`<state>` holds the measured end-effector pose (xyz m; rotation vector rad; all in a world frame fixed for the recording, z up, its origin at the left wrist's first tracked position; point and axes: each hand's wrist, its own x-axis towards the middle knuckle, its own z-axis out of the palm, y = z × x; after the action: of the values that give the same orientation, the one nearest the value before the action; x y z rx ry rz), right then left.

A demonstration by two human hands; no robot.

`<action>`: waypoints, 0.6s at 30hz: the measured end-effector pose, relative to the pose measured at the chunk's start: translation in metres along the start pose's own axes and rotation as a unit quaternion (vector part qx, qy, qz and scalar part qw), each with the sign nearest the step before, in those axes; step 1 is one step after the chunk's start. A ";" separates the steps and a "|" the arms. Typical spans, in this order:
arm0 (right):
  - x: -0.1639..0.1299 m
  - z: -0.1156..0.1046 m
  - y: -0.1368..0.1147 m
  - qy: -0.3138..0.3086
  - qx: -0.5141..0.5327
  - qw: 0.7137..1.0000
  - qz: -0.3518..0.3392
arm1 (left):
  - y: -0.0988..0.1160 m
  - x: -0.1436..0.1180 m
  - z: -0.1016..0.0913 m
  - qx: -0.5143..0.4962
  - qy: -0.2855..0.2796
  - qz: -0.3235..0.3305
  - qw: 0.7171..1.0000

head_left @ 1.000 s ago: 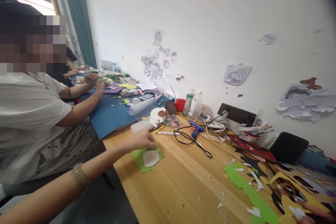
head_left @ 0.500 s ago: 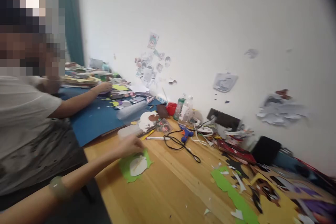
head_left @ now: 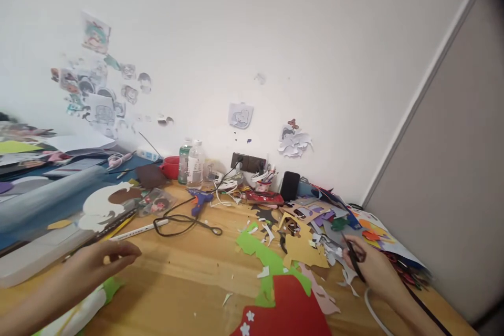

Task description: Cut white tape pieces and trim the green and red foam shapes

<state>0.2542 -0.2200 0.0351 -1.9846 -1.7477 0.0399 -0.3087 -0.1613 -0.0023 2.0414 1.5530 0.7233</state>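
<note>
My left hand (head_left: 104, 261) hovers at the lower left, fingers loosely bent with a small gap by the thumb and nothing seen in them. Below it lies a green paper piece (head_left: 113, 289) with a white cutout (head_left: 81, 316) on top, partly hidden by my forearm. On the right, my right hand (head_left: 368, 265) is closed round a slim dark tool (head_left: 355, 260) with a thin tip; its exact kind is unclear. Paper scraps lie beside that hand. A red paper sheet (head_left: 289, 304) with white stars sits at the front, over a green paper strip (head_left: 268, 257).
A blue glue gun (head_left: 200, 201) with a black cord lies mid-table. Two bottles (head_left: 195, 165) and a red bowl (head_left: 170, 167) stand by the wall. A phone (head_left: 290, 185) leans at the back. A white case (head_left: 37, 257) lies left; yellow paper (head_left: 303, 244) lies right.
The view has swung right, so the co-worker has left the picture. My right hand with the dark tool has come into view, as has the red sheet. My left hand stays near the green piece.
</note>
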 end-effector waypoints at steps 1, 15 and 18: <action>0.004 0.003 0.002 -0.008 -0.043 0.999 -0.011 | 0.019 -0.001 0.006 0.007 -0.032 -0.017 0.999; 0.005 0.027 0.012 -0.099 -0.229 0.968 -0.041 | 0.145 0.004 0.094 -0.083 -0.178 0.024 0.980; -0.002 0.010 0.011 -0.036 -0.200 0.979 -0.010 | 0.156 0.008 0.107 -0.033 -0.182 0.054 0.981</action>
<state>0.2604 -0.2192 0.0211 -2.2674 -1.9403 -0.2715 -0.1240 -0.1981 0.0197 2.0794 1.2045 0.4027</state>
